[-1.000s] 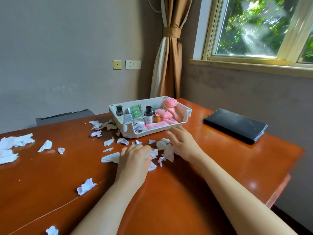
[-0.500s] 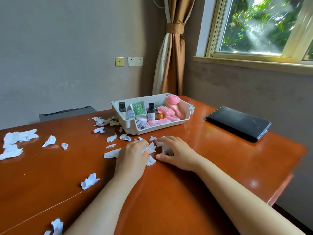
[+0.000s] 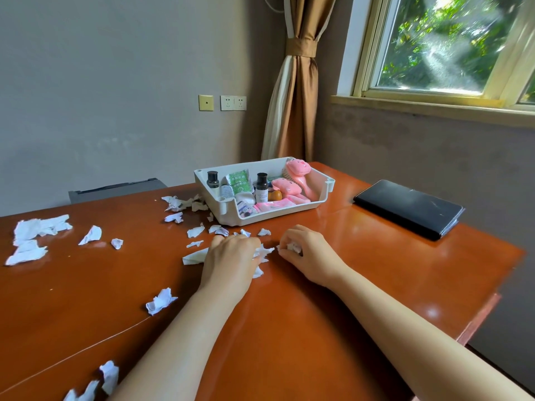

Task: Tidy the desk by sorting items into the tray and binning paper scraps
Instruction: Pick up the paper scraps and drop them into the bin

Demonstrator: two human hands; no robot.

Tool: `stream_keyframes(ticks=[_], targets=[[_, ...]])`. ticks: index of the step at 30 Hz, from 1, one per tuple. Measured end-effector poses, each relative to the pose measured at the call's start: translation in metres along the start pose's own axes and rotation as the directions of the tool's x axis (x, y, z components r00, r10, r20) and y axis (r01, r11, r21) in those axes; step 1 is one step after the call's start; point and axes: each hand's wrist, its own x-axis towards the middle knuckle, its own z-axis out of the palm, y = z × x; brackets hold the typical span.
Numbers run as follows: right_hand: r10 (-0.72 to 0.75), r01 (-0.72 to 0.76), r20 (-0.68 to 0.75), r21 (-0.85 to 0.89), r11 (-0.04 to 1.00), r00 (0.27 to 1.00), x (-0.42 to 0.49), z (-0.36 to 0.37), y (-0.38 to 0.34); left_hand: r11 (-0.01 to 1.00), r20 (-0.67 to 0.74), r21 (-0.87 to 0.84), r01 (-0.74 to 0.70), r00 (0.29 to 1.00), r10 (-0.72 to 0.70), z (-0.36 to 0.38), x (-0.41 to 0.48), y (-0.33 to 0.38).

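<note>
Head view, your left hand: your left hand point(image 3: 231, 261) lies palm down on the desk point(image 3: 318, 328), near the middle, with its fingers curled over the bunched scraps point(image 3: 262, 253); white paper sticks out on its right side.
Head view, your right hand: your right hand point(image 3: 311, 254) sits just right of the left, its fingers closed round a paper wad point(image 3: 293, 246).
Tray: the white tray point(image 3: 330, 183) stands beyond both hands, toward the far edge. It holds two dark-capped bottles point(image 3: 262, 182), a green sachet point(image 3: 238, 182) and a pink brush point(image 3: 301, 172) among other pink items.
Loose scraps: small pieces point(image 3: 195, 231) lie between your left hand and the tray, and more are heaped at the tray's left corner point(image 3: 176, 202). Larger torn sheets point(image 3: 37, 230) lie far left. One piece point(image 3: 160, 303) lies near, left of your forearm, and others point(image 3: 108, 374) at the near edge.
Right side: a black folder point(image 3: 408, 208) lies flat, well apart from the tray.
</note>
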Motion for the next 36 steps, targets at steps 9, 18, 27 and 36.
stream_keyframes(ticks=[9,18,27,36], targets=[[-0.029,0.027,-0.016,-0.092,0.995,0.999,-0.002,-0.002,-0.005,0.993,0.054,-0.113,0.025,0.998,-0.019,0.002,0.002,0.002],[0.086,-0.088,-0.098,-0.012,0.996,0.991,-0.019,-0.046,0.0,0.888,-0.027,-0.459,-0.009,1.0,-0.003,-0.016,-0.002,0.023],[0.16,-0.153,-0.146,0.057,0.987,0.976,-0.073,-0.122,-0.001,0.799,-0.11,-0.571,-0.191,0.982,0.156,-0.048,-0.004,0.078],[0.252,-0.25,-0.227,0.038,0.967,0.941,-0.16,-0.173,0.024,0.703,-0.017,-0.672,-0.232,0.954,0.299,-0.05,-0.036,0.154]])
